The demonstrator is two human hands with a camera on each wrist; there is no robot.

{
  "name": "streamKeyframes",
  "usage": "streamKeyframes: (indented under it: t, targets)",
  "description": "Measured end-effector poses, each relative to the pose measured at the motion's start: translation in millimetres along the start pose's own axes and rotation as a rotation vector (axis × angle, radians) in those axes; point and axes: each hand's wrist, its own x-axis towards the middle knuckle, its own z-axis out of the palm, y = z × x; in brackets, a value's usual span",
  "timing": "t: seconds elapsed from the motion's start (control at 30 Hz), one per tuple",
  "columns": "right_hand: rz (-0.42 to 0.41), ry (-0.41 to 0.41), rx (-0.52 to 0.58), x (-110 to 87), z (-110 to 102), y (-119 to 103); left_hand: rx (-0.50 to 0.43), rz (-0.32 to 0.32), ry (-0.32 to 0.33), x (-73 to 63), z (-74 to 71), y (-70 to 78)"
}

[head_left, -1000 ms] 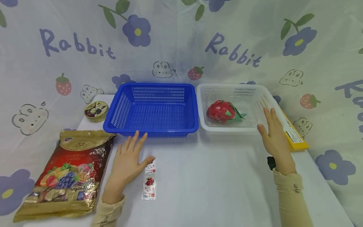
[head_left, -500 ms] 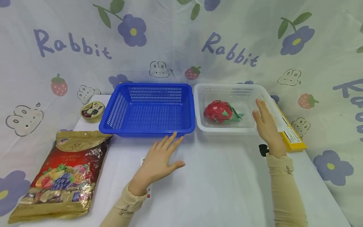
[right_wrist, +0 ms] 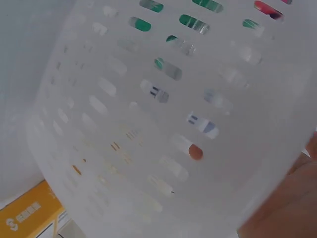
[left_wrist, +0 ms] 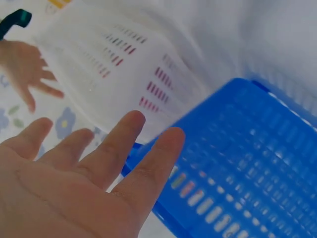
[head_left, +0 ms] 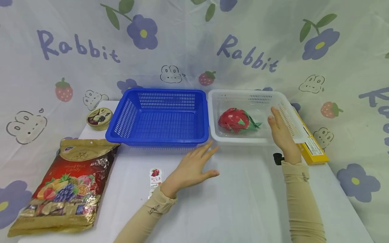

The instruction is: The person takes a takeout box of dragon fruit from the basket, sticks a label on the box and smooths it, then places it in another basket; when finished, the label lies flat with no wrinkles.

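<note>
My left hand (head_left: 190,169) is held with fingers spread above the table, its fingertips at the front of the gap between the blue basket (head_left: 158,140) and the white basket (head_left: 243,139). Nothing is in it. At the white basket's front right corner is my right hand (head_left: 281,132), fingers straight, overlapping the rim in the head view. Inside the white basket lies a red-and-green dragon-fruit-shaped item (head_left: 234,119) in clear plastic. The right wrist view shows the perforated wall (right_wrist: 237,158) of that basket, with part of the right hand (right_wrist: 282,203) beside it.
A large mixed fruit candy bag (head_left: 67,189) lies at the left. Behind it sits a round gold tin (head_left: 99,118). Small white packets with red fruit pictures (head_left: 156,177) lie left of my left hand. A yellow box (head_left: 314,155) stands right of the white basket.
My left hand has moved right, from in front of the blue basket's left half to the gap between the baskets, uncovering part of the packets. My right hand has shifted slightly left.
</note>
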Motion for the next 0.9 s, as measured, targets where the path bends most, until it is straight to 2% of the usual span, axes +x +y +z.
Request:
streamKeyframes:
  t: [0.17,0.37,0.63,0.9]
  targets:
    - [0.022,-0.029,0.007,5.9,6,5,-0.007,-0.019,-0.016,15.9,0.8,4.3]
    - [0.031,-0.032,-0.032,11.3,10,9,-0.039,-0.051,-0.027,27.3,3.9,5.7]
    - [0.085,-0.046,-0.087,15.4,9,10,-0.074,-0.057,-0.019,34.0,10.3,2.5]
    - [0.158,-0.077,-0.082,24.9,10,11,-0.114,-0.065,0.001,38.9,12.9,0.2]
